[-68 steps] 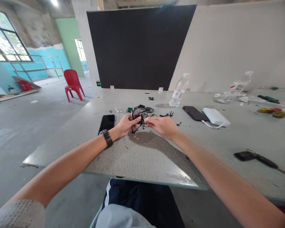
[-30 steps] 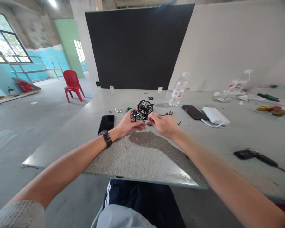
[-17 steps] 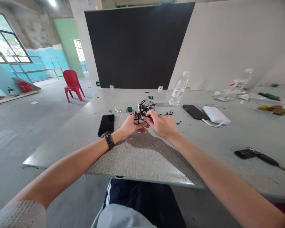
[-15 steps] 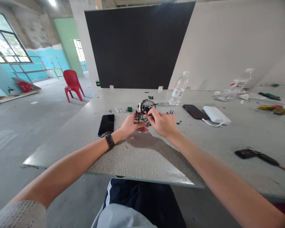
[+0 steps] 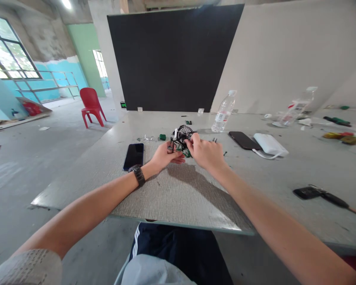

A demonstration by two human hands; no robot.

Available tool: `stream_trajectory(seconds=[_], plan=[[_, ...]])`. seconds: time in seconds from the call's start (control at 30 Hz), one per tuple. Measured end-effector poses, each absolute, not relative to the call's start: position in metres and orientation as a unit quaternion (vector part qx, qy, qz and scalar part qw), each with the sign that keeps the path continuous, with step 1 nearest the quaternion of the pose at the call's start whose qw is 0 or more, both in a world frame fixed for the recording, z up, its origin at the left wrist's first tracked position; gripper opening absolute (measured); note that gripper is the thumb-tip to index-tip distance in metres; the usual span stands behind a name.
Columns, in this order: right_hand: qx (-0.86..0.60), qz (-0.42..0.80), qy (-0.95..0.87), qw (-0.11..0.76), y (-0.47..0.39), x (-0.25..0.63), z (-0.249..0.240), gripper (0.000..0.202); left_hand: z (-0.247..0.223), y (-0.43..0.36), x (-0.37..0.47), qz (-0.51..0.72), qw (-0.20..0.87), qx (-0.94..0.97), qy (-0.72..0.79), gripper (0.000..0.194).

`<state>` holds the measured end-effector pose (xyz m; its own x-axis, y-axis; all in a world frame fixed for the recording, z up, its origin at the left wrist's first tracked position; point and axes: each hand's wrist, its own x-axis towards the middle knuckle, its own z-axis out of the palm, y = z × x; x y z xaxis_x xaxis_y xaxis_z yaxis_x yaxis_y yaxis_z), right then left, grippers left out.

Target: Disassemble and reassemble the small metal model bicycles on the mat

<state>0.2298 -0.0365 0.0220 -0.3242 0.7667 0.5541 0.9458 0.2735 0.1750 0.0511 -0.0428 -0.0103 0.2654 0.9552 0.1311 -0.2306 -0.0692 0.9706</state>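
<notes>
Both hands are close together over the table around a miniature bicycle with a black spoked wheel [image 5: 182, 133]. My left hand [image 5: 163, 156] has its thumb and fingers closed on the dark frame part of this model. My right hand [image 5: 207, 152] pinches close to the wheel's lower right side; whatever is between its fingertips is hidden. Green pieces [image 5: 188, 153] show between the hands. Behind them lie a small green block [image 5: 162, 137] and thin silver bits [image 5: 148, 138]. Little dark parts [image 5: 214, 140] stick out past my right hand.
A phone [image 5: 133, 156] lies left of my hands. To the right are a clear bottle [image 5: 224, 112], a second phone [image 5: 243, 140], a white power bank [image 5: 270, 145] with a cable, and a black key fob [image 5: 306, 192]. A black panel [image 5: 178, 59] stands behind.
My right hand has shifted slightly right and up, from the green pieces to the wheel's edge. The left hand stays nearly in place, still gripping the model.
</notes>
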Motion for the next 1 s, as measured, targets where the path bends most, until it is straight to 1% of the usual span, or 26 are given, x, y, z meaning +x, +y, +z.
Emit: stream_trajectory(seconds=[0.17, 0.27, 0.47, 0.63, 0.73, 0.83, 0.93, 1.0], plan=[[-0.533, -0.251, -0.789, 0.173, -0.034, 0.235, 0.018, 0.062, -0.010, -0.044, 0.050, 0.451, 0.596, 0.585, 0.315, 0.037], [-0.529, -0.248, -0.790, 0.187, -0.033, 0.236, 0.017, 0.063, -0.006, -0.050, 0.047, 0.412, 0.621, 0.603, 0.284, 0.035], [-0.538, -0.258, -0.770, 0.227, -0.030, 0.243, 0.019, 0.060, 0.003, -0.057, 0.041, 0.381, 0.691, 0.586, 0.187, 0.028], [-0.570, -0.225, -0.757, 0.227, -0.030, 0.244, 0.021, 0.054, 0.001, -0.051, 0.040, 0.386, 0.655, 0.616, 0.206, 0.028], [-0.574, -0.211, -0.760, 0.218, -0.031, 0.242, 0.020, 0.055, -0.002, -0.049, 0.039, 0.371, 0.654, 0.627, 0.207, 0.034], [-0.561, -0.222, -0.764, 0.228, -0.032, 0.241, 0.019, 0.057, -0.002, -0.050, 0.038, 0.372, 0.660, 0.617, 0.210, 0.040], [-0.554, -0.219, -0.766, 0.241, -0.032, 0.241, 0.019, 0.057, -0.002, -0.050, 0.040, 0.365, 0.653, 0.622, 0.231, 0.039], [-0.560, -0.196, -0.767, 0.246, -0.031, 0.240, 0.020, 0.058, -0.003, -0.049, 0.042, 0.368, 0.639, 0.633, 0.238, 0.039]])
